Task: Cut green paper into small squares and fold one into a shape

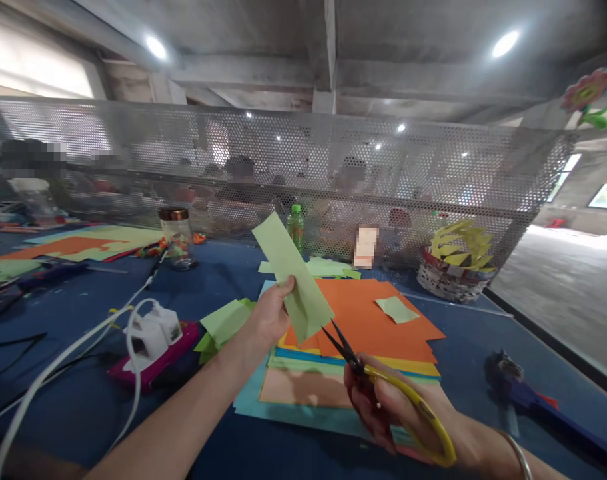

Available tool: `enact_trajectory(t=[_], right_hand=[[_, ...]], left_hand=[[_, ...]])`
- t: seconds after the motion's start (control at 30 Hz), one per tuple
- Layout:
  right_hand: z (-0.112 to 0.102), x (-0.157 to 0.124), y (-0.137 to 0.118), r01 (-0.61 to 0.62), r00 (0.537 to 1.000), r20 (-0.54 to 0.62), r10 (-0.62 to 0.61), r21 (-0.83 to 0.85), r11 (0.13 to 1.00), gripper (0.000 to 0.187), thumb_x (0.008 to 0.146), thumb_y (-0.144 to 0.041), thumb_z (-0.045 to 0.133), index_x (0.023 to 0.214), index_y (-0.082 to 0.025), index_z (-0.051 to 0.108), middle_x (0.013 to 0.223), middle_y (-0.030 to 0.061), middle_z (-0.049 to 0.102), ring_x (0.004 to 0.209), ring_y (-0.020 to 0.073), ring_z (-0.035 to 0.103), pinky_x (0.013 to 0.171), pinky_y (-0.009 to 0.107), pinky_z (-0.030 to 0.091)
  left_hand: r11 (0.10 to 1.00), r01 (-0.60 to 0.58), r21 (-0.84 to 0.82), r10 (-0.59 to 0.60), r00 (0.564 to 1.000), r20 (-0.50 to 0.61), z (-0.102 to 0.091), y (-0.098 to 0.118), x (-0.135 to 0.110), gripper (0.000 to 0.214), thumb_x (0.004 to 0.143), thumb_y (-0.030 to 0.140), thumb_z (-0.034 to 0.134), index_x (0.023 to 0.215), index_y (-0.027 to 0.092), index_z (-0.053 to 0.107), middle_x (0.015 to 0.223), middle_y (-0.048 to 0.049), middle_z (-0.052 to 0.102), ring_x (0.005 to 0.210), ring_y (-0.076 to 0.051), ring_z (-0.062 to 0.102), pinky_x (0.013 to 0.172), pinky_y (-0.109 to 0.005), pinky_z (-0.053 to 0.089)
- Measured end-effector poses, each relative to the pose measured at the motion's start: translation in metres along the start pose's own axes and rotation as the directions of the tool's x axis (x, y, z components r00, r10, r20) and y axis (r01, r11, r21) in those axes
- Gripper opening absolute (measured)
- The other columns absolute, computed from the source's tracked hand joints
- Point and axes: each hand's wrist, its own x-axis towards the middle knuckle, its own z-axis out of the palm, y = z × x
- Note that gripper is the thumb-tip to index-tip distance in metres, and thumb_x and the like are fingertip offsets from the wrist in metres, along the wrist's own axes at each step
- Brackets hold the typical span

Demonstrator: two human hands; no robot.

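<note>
Left hand (276, 310) pinching 1 green strip (303, 287) above orange paper (363, 310), right hand (396, 403) gripping yellow-handled scissors (356, 364), 2 blades (344, 343) parted just beside the strip's lower corner, coloured sheets (303, 389) stacked below on the blue table (223, 457)

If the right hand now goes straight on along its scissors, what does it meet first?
Probably the pale green strip in the left hand; the scissors look near its lower corner, though depth is unclear.
</note>
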Motion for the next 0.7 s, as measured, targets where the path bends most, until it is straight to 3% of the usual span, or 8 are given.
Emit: enact_trajectory(t=[0.13,0.7], right_hand=[[0.003,0.002,-0.01,-0.01,0.999,0.032,0.006,0.125,0.992,0.046,0.097,-0.059,0.038,0.116,-0.02,0.052,0.079,-0.0011,0.043,0.059,0.009,0.039,0.054,0.022,0.04],[0.007,0.002,-0.024,-0.089,0.996,0.0,0.09,0.154,0.984,0.046,0.091,-0.065,0.046,0.106,-0.021,0.051,0.079,-0.0012,0.043,0.059,0.0089,0.038,0.055,0.023,0.039]], left_hand=[[1.0,0.001,-0.02,-0.002,1.0,-0.025,0.001,0.0,0.0,0.017,0.095,0.014,0.05,0.095,0.01,0.067,0.073,-0.0062,0.074,0.065,-0.018,0.071,0.077,-0.03,0.058],[0.999,0.008,-0.032,-0.01,0.999,-0.045,0.006,0.001,-0.005,0.019,0.095,0.014,0.05,0.09,0.009,0.067,0.07,-0.0076,0.073,0.064,-0.019,0.071,0.075,-0.03,0.058]])
